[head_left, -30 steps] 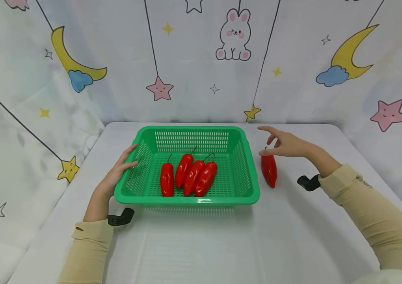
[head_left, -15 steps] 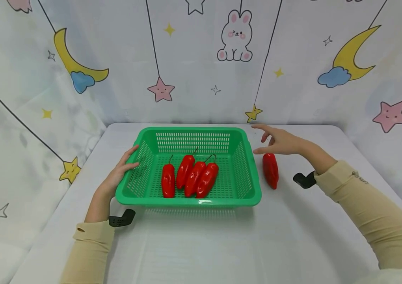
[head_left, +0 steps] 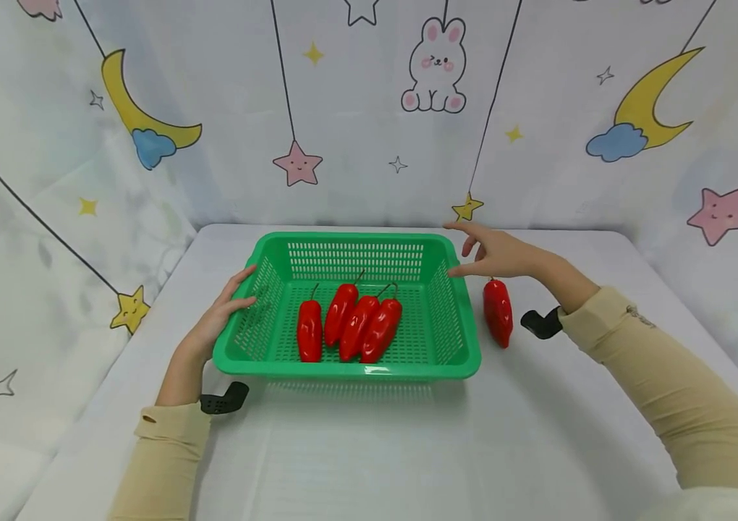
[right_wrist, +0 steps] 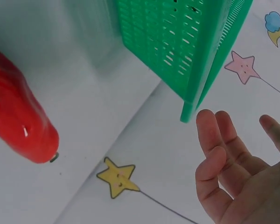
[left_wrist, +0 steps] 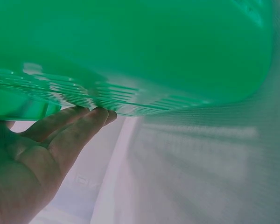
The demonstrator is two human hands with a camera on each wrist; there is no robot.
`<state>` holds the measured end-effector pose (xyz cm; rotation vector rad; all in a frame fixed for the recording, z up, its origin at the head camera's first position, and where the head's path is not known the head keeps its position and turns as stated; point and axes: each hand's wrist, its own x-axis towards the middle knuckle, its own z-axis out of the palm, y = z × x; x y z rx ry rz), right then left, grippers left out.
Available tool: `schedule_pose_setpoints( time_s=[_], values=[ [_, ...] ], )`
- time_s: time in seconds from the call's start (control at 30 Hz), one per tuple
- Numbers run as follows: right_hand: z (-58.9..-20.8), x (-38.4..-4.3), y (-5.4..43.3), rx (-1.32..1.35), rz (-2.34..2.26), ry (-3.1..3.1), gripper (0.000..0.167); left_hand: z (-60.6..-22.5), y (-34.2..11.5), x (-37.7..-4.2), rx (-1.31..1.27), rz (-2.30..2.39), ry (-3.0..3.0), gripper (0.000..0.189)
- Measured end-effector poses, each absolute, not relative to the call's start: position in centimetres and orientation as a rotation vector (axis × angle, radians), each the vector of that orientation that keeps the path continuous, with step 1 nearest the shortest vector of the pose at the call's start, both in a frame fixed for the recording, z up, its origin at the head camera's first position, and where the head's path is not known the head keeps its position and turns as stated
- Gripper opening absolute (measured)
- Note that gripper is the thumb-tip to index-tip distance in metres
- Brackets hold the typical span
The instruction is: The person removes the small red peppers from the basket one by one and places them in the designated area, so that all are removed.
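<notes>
A green slotted plastic basket (head_left: 346, 370) stands on the white table, with several glossy red chili peppers (head_left: 380, 331) lying on its floor. My left hand (head_left: 213, 318) holds its left side, the thumb over the rim. In the left wrist view, fingers of that left hand (left_wrist: 51, 158) reach under the rim to the slotted wall. My right hand (head_left: 499, 253) hovers near the far right corner, fingers spread and holding nothing. The right wrist view shows its fingers just off the rim. One more red chili pepper (head_left: 498, 315) lies on the table, right of the basket.
The white table (head_left: 369, 449) extends in front of the basket and to both sides. Behind it hangs a pale backdrop (head_left: 356, 108) with printed moons, stars and a rabbit. Each wrist carries a black camera mount (head_left: 541, 324).
My right hand has moved left, from over the loose chili pepper to the basket's right rim, with nothing in it. The left hand stays at the basket's left side.
</notes>
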<state>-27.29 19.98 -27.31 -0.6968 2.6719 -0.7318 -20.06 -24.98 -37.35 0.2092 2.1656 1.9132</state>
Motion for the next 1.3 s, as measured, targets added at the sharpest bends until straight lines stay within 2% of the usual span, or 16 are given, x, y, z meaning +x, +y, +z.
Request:
schedule_pose_setpoints(
  time_s=[1.3],
  values=[
    [-26.2, -28.1, 12.3, -0.927, -0.659, 2.617, 0.081, -37.4, -25.1, -20.2, 0.208, 1.919, 2.145, 0.058]
  ],
)
